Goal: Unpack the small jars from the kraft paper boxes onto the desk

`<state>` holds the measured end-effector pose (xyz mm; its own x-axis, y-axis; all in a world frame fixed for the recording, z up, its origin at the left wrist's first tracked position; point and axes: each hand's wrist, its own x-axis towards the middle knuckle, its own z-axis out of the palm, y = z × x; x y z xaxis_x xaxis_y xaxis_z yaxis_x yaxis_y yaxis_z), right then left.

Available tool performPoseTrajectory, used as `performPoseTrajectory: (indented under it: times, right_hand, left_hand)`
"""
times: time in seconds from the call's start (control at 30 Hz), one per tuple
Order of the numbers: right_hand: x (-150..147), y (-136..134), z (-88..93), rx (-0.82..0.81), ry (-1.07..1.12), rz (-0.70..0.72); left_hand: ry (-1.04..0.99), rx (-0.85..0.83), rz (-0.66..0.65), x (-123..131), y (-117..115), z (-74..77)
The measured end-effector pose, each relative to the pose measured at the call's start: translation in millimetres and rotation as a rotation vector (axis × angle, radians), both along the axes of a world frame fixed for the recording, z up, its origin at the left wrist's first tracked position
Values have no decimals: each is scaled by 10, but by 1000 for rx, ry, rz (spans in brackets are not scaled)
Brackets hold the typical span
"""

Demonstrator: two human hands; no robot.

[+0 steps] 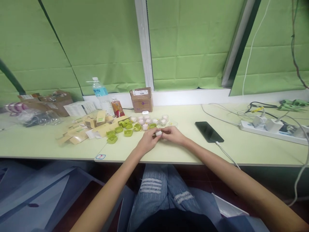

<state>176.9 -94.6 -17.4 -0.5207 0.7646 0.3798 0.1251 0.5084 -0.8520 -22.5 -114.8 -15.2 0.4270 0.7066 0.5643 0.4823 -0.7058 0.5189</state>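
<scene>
My left hand and my right hand meet above the pale table, near its front edge. Between them they hold a small white object, partly covered by the fingers. Just beyond my hands lies a group of small clear round containers with pale contents. Several green square cases lie to the left of my left hand, some of them open. A small white oval case sits behind the round containers.
Flattened cardboard packaging lies at the left, with a water bottle, a red-brown bottle and a brown box behind. At the right are a black phone on a cable and a white power strip.
</scene>
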Motion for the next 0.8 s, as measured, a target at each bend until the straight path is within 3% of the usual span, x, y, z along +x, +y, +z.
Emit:
performPoseTrajectory:
  times: [0.2,0.8]
  right_hand:
    - [0,-29,17,43,-22,-28]
    - [60,8,18,153,-90,-7]
  left_hand:
    - [55,86,37,26,-29,16]
    - [-17,36,-12,-11,28,-35]
